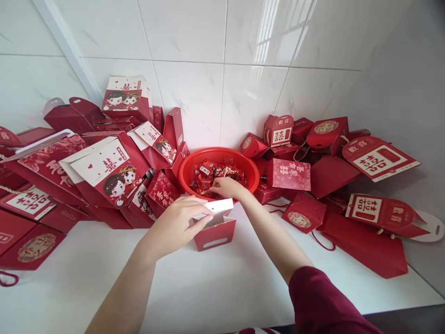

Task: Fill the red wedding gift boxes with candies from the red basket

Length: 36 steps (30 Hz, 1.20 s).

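Observation:
A small red gift box with a white inside stands on the white table in front of me, its top open and a flap raised. My left hand is closed on the box's upper left edge, thumb on the near side of the flap. Behind the box sits a red plastic basket with many small wrapped candies in it. My right hand reaches into the basket, fingertips pinched together among the candies. What is between those fingers is too small to make out.
Piled red gift boxes with printed cartoon couples crowd the left. More red boxes, some with cord handles, lie to the right. A tiled wall rises behind the basket. The white table stretches towards me.

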Each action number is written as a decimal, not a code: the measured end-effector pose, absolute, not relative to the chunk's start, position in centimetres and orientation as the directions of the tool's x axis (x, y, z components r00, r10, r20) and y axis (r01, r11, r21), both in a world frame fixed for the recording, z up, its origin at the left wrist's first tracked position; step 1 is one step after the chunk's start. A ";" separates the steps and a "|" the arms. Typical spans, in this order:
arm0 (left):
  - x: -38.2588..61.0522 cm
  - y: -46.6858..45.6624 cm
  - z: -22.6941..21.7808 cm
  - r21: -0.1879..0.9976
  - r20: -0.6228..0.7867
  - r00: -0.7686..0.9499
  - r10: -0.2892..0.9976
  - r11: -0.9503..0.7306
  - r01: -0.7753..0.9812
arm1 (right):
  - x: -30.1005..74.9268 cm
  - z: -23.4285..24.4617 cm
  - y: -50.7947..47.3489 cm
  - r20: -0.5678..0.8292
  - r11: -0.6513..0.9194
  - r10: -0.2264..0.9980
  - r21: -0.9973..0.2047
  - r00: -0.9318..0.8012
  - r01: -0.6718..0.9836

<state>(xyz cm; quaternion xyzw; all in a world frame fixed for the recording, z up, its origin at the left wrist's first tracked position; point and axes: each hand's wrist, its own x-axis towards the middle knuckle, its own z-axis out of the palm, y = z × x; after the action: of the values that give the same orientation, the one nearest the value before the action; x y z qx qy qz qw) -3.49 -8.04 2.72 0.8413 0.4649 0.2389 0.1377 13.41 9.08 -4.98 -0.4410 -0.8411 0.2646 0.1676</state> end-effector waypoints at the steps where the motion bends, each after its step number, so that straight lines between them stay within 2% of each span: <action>1: -3.6 -8.0 2.7 0.484 0.255 0.436 0.863 -0.504 0.716 | 14.0 -5.0 8.7 0.095 0.457 0.851 -0.618 -0.516 0.640; 6: -2.9 -7.1 2.5 0.615 0.125 0.399 0.908 -0.387 0.688 | 17.9 -4.2 6.6 0.318 0.415 0.909 -0.758 -0.270 0.503; 9: -2.3 -6.3 3.1 0.658 0.134 0.420 0.898 -0.397 0.640 | 19.6 -3.3 5.5 0.394 0.408 0.913 -0.872 -0.107 0.271; 12: -1.8 -5.4 3.8 0.724 0.201 0.293 0.935 -0.344 0.598 | 20.2 -2.3 4.0 0.479 0.478 0.878 -0.878 0.018 0.031; 16: -1.0 -4.6 3.5 0.814 0.248 0.091 0.965 -0.258 0.521 | 19.3 -1.3 1.6 0.569 0.567 0.820 -0.822 -0.062 -0.051; 20: -0.1 -4.5 2.4 0.868 0.228 0.142 0.963 -0.267 0.419 | 17.8 -0.8 -0.5 0.572 0.573 0.794 -0.817 -0.206 -0.062; 22: 0.0 -4.6 2.0 0.915 0.206 0.168 0.964 -0.251 0.315 | 17.1 -0.7 -1.1 0.553 0.542 0.812 -0.833 -0.187 -0.111; 24: 0.0 -4.6 1.6 0.963 0.196 0.116 0.974 -0.213 0.163 | 16.6 -0.6 -1.5 0.527 0.505 0.827 -0.849 -0.197 -0.154; 27: -0.1 -4.4 1.3 0.982 0.187 0.013 0.982 -0.186 -0.034 | 16.2 -0.6 -1.6 0.438 0.439 0.830 -0.895 -0.345 -0.078; 30: -0.4 -4.2 1.2 0.989 0.141 -0.005 0.990 -0.141 -0.054 | 16.1 -0.6 -1.6 0.356 0.371 0.847 -0.928 -0.393 -0.041; 36: -0.9 -4.2 0.9 0.995 0.089 -0.029 0.996 -0.090 -0.047 | 16.3 -0.6 -1.2 0.319 0.264 0.860 -0.946 -0.397 -0.189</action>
<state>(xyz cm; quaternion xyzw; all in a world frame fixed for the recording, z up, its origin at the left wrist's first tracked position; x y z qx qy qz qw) -0.91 -4.20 0.91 0.5029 0.4714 0.5406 0.4823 16.26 -1.20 -0.60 -0.2651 -0.6332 0.5456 0.4807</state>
